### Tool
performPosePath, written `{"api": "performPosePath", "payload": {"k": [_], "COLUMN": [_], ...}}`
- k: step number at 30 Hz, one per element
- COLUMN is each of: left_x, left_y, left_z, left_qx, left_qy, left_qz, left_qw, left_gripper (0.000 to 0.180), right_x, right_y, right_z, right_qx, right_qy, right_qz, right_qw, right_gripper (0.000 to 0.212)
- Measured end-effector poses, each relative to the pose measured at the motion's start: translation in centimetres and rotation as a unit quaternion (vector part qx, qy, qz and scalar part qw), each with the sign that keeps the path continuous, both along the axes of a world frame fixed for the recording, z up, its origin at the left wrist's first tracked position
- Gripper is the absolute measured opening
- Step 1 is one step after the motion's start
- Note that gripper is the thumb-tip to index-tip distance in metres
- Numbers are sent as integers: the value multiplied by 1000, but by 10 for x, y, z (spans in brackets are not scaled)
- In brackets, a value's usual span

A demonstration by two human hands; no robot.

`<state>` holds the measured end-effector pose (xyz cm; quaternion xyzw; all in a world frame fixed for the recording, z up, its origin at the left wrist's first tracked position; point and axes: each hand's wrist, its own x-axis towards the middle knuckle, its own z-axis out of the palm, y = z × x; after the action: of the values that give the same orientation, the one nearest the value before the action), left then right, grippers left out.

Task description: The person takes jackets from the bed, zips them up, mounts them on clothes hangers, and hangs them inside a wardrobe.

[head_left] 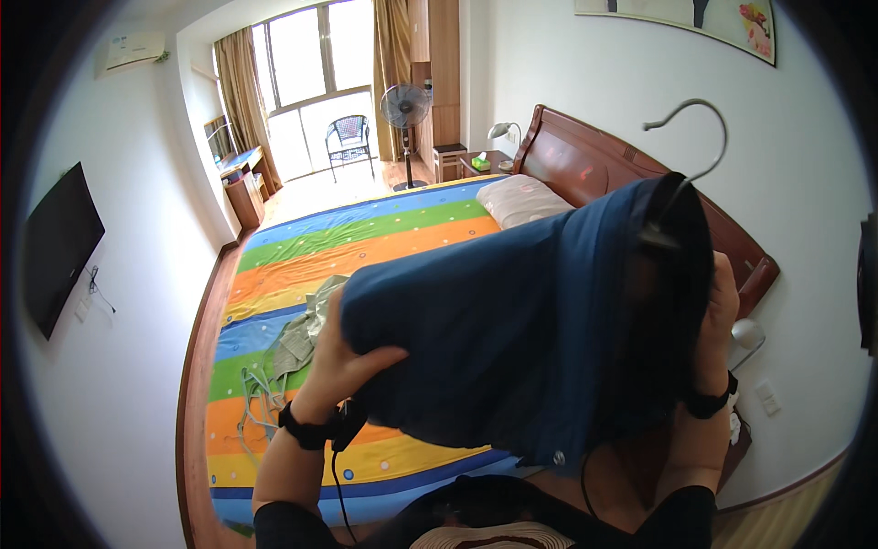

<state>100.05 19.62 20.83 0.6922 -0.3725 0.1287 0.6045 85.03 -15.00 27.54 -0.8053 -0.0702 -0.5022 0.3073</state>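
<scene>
Both my hands hold the navy garment (521, 320) over the bed (366, 238), left hand (343, 366) clenched on its hem, right hand (718, 320) gripping beside the hanger (686, 137); soft, light, likely droops unless held by edges.

We hold a dark blue garment (512, 320) on a metal hanger (690, 137), left hand (343, 361) and right hand (718, 320) gripping it above a striped bed (366, 247).
</scene>
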Motion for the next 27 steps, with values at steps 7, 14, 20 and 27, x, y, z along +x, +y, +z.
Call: {"api": "performPosePath", "payload": {"k": [7,14,20,27], "left_x": [-54,-32,116,145], "left_y": [63,91,78,111], "left_z": [7,-7,-38,-242], "left_qx": [-36,57,79,148], "left_qy": [113,139,128,173], "left_qz": [32,113,247,293], "left_qw": [992,982,957,929], "left_gripper": [55,46,38,46], "right_x": [-12,65,290,316], "right_y": [25,48,51,56], "right_z": [-8,-32,-60,-223], "right_qx": [-21,6,-93,17], "right_qy": [-2,87,101,272], "right_qz": [3,85,176,115], "right_qw": [1000,993,975,955], "right_gripper": [18,17,25,39]}}
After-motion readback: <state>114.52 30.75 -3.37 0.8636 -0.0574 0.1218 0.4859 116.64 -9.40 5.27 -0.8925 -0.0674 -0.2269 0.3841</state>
